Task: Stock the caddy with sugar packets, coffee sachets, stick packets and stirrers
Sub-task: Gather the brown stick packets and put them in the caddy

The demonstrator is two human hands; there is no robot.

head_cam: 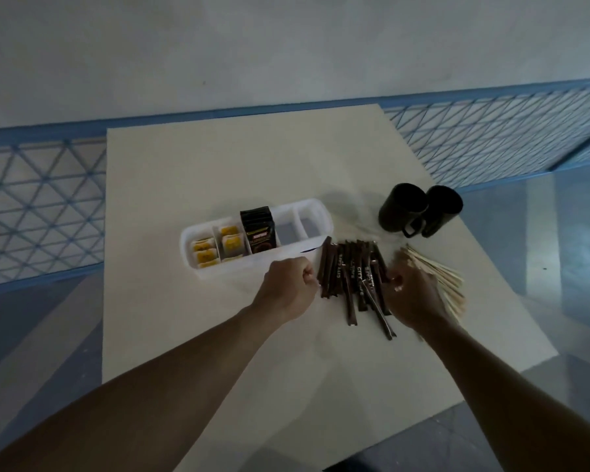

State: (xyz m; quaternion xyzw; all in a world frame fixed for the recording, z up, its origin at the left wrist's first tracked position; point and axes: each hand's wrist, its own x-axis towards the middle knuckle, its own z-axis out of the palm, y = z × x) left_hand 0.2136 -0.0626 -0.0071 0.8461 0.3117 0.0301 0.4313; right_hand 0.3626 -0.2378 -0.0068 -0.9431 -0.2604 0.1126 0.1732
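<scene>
A white caddy (307, 207) sits on the pale table. Yellow sugar packets (218, 248) fill its two left compartments, black coffee sachets (258, 229) stand in the middle one, and the two right compartments hold nothing. Several brown stick packets (353, 277) lie in a loose pile in front of the caddy's right end. My left hand (292, 287) has its fingers curled against the pile's left edge. My right hand (411, 294) has curled fingers at the pile's right edge and partly covers a fan of wooden stirrers (448, 279). Whether either hand holds a packet is hidden.
Two black mugs (419, 209) lie beside each other behind the stirrers, near the table's right edge. The pale table (218, 158) stands above a blue mesh frame (38, 206). Bare tabletop stretches behind the caddy and in front of my forearms.
</scene>
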